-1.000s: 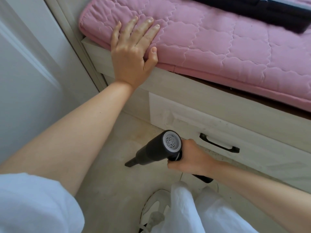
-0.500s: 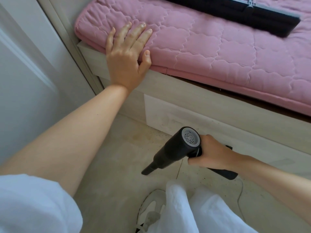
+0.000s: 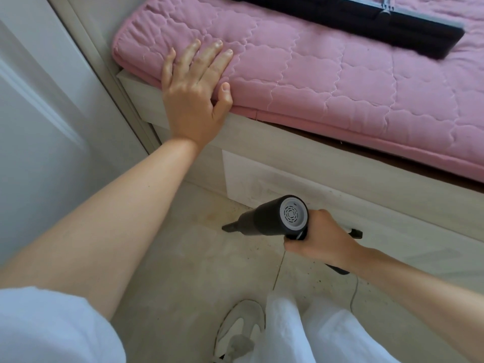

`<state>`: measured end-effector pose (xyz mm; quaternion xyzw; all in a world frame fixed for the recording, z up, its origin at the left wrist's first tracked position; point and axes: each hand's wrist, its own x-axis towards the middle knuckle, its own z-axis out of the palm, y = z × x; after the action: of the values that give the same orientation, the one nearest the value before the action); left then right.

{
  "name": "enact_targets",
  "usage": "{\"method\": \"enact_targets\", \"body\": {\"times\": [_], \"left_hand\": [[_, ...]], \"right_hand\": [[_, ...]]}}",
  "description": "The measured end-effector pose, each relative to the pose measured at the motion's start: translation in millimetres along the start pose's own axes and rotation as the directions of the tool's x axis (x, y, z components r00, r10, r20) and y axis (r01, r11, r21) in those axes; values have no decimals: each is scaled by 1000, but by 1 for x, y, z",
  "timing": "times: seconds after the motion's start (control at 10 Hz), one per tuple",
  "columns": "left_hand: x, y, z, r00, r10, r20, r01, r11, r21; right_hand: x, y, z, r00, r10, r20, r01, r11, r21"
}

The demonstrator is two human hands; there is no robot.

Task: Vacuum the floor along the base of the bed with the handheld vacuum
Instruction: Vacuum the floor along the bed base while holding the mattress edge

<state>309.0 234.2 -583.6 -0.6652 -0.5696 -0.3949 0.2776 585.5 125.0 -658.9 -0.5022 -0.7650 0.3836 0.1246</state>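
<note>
right hand (image 3: 318, 238) gripping handheld vacuum (image 3: 272, 218), nozzle pointing left, floorward

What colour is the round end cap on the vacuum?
Light grey, with dark concentric vent slits, on the black vacuum; seen in the head view.

Handheld vacuum (image 3: 264, 220): matt black plastic body, rear cap pale grey plastic with moulded vent slots, smooth.
Mattress pad (image 3: 327, 82): pink quilted cloth, soft, matt, stitched in wavy seams.
Bed frame (image 3: 301, 163): pale wood-grain finish, matt; drawer front (image 3: 251, 179) whitish, smudged.
Floor (image 3: 188, 271): beige tile, dull, with dark specks and a visible grout line.
Flat black piece on the pad (image 3: 392, 27): matt black with a grey edge strip; material cannot be told.
Trousers (image 3: 314, 331): white woven cloth.
</note>
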Motion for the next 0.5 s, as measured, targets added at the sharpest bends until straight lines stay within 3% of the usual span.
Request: {"method": "enact_targets", "body": {"times": [0.3,0.5], "left_hand": [[-1,1,0,1000,-4,1,4,1000,9],[0,1,-1,1000,-5,4,5,1000,13]], "right_hand": [[2,1,8,1000,-24,-7,24,1000,0],[5,2,10,997,-47,-64,41,994,-99]]}}
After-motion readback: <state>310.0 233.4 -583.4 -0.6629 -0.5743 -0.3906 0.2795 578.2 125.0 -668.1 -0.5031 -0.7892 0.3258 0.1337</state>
